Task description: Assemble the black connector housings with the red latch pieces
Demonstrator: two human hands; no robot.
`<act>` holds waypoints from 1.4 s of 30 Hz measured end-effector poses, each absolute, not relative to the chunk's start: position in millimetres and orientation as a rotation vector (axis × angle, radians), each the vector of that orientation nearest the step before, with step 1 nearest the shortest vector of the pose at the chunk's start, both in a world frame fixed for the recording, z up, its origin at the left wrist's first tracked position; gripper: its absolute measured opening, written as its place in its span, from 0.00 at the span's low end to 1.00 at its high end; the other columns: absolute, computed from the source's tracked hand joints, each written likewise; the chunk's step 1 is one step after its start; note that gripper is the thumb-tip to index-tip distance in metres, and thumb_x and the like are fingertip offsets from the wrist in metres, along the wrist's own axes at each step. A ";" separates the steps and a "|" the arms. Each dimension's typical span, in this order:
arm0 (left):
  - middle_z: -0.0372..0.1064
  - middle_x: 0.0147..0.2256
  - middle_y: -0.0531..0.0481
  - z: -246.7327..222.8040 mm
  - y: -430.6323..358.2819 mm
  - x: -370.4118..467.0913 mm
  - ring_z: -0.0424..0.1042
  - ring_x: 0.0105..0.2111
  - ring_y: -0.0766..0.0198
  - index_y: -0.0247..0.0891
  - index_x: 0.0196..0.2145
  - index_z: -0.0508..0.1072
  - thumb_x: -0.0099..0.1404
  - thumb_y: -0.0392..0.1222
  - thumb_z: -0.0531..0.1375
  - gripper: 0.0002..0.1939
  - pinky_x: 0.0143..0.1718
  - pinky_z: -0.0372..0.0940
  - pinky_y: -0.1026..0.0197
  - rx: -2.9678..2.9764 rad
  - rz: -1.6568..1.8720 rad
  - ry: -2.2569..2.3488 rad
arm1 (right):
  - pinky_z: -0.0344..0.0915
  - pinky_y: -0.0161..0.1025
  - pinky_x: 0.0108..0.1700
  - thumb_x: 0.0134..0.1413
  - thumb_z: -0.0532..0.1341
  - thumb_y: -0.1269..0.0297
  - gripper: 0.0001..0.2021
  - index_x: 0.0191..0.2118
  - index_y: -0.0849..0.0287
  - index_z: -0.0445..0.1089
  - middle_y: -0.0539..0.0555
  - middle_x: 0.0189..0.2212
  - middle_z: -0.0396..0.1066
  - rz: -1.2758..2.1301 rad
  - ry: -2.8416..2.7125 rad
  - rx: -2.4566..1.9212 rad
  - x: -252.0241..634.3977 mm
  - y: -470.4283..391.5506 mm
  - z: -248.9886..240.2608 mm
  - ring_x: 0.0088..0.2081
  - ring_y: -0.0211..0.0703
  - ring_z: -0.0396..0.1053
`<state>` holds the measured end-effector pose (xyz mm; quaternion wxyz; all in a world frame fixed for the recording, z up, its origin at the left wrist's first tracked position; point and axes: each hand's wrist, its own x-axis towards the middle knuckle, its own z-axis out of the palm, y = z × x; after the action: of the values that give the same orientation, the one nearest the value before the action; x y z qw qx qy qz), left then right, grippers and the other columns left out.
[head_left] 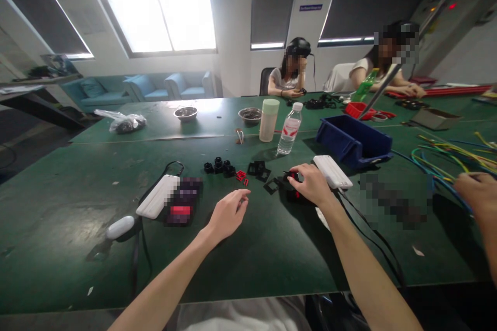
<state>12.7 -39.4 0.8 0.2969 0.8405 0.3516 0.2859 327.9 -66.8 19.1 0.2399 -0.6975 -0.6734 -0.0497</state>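
Note:
My left hand (pixel 229 212) is over the green table with its fingers loosely stretched out, holding nothing. My right hand (pixel 312 183) has its fingertips closed on a small black part with red on it (pixel 289 176). Under that hand sit more black and red pieces (pixel 297 195), partly covered. Between the hands lie flat square black frames (pixel 272 186), some overlapping. Left of them are small red clips (pixel 241 175) and a cluster of several black round-topped parts (pixel 218 166).
A white power bank (pixel 332 171) with a cable lies by my right wrist. Behind it stands a blue bin (pixel 355 139). A water bottle (pixel 290 129) and a green-lidded cup (pixel 268 121) stand ahead. A phone (pixel 184 201) lies left. Another person's hand (pixel 477 191) is at right, near wires.

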 end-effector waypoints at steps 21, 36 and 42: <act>0.79 0.44 0.48 8.6 -38.9 10.8 0.77 0.40 0.58 0.42 0.54 0.74 0.76 0.40 0.54 0.14 0.45 0.70 0.58 2.226 0.720 0.971 | 0.68 0.46 0.46 0.59 0.65 0.60 0.08 0.40 0.57 0.78 0.58 0.37 0.78 -0.009 -1.894 -1.933 331.5 -69.1 16.4 0.41 0.53 0.74; 0.78 0.41 0.49 10.6 -38.7 10.8 0.76 0.38 0.59 0.41 0.54 0.74 0.74 0.38 0.55 0.14 0.43 0.68 0.58 2.246 0.672 1.009 | 0.67 0.45 0.45 0.61 0.63 0.59 0.08 0.36 0.57 0.77 0.58 0.36 0.76 -0.016 -1.889 -1.943 325.9 -70.1 19.5 0.40 0.52 0.73; 0.77 0.38 0.51 8.9 -38.5 10.5 0.75 0.37 0.60 0.42 0.53 0.75 0.74 0.38 0.55 0.14 0.42 0.67 0.59 2.243 0.659 1.002 | 0.67 0.44 0.43 0.60 0.62 0.60 0.08 0.35 0.57 0.77 0.57 0.35 0.75 -0.002 -1.890 -1.952 327.1 -70.5 18.7 0.38 0.50 0.73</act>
<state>10.5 -38.5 8.9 0.2946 0.8428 0.3763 0.2475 327.1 -70.5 18.7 0.2107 -0.7024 -0.6798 -0.0009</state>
